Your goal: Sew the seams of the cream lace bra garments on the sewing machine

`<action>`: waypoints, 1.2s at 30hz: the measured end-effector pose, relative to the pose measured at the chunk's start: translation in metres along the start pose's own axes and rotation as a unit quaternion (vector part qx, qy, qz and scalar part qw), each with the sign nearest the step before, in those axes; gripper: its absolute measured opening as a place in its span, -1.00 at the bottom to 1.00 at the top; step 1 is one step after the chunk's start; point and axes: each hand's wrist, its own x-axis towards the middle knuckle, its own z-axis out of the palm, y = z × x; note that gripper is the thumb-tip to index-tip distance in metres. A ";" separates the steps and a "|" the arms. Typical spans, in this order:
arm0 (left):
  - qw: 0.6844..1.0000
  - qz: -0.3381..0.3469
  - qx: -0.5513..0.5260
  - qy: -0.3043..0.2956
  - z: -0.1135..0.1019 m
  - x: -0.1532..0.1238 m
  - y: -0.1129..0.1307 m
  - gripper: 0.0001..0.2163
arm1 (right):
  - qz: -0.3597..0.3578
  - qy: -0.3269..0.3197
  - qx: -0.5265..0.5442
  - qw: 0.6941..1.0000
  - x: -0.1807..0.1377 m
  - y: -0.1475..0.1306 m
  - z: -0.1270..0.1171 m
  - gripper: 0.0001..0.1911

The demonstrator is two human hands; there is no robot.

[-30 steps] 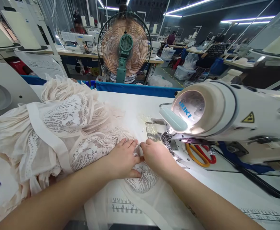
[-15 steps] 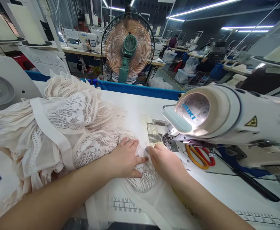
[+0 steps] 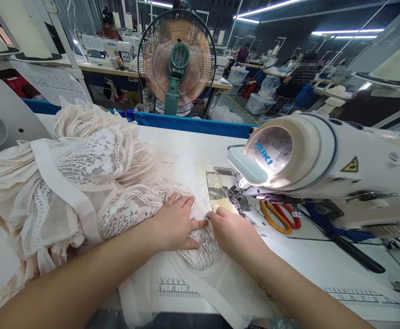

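Cream heap of gathered lace garments (image 3: pixel 92 157): soft, frilled folds, floral lace panels, a smooth flat band draped down the front.
Your left hand (image 3: pixel 177 224): fingers fanned, palm down.
Cream garment of scalloped lace and sheer mesh (image 3: pixel 200 254): partly under both your hands on the smooth white tabletop (image 3: pixel 171 142), openwork lace rounded below, a plain band curving beneath.
Your right hand (image 3: pixel 233 232): fingers curled together at the lace's right edge, a small dark tip showing; I cannot tell what you pinch.
Glossy off-white sewing machine (image 3: pixel 318 148): rounded, blue-lettered head.
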 end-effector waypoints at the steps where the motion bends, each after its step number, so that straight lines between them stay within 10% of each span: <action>1: 1.000 0.000 0.002 0.002 0.000 0.000 0.000 -0.43 | 0.001 -0.012 -0.005 1.000 -0.004 0.002 -0.001 -0.81; 27: 1.000 -0.015 0.012 -0.009 0.000 0.000 0.002 -0.45 | -0.011 -0.015 -0.012 1.000 -0.031 0.015 0.001 -0.82; 36: 0.990 0.099 0.032 0.095 0.009 0.000 0.008 -0.54 | -0.035 0.243 0.011 0.969 -0.028 0.016 0.019 -0.81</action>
